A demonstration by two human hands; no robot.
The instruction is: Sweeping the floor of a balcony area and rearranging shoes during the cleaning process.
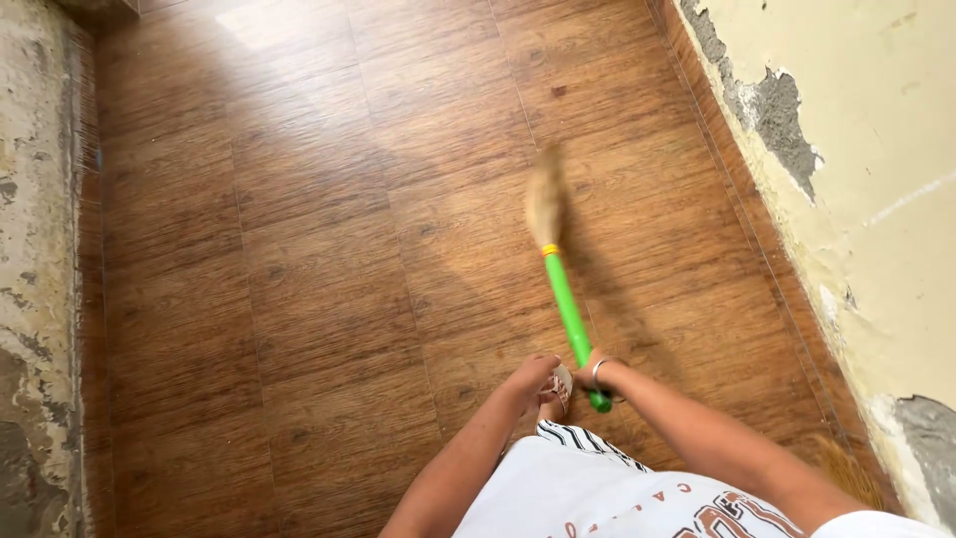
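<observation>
The right hand [596, 371] is clenched around the bottom end of the broom's green handle [570, 315]. The left hand [536, 376], just beside it, seems loose; I cannot tell its grip. Farther out, the blurred bristle head [545, 197] brushes the wood-pattern floor [299, 279], nearer its right edge by the peeling wall [866, 199]. Sweeping looks mid-stroke; a steady pull follows.

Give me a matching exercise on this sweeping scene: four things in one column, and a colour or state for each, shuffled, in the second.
Column one:
1. broom handle
2. straw-coloured bristle head of the broom
3. wood-pattern tiled floor
4. cream painted wall on the right

Column two:
A. brown
B. blurred with motion
C. bright green
D. peeling, with grey patches

Pairs: 1-C, 2-B, 3-A, 4-D

The right hand grips the handle; the left hand hangs beside it.
</observation>
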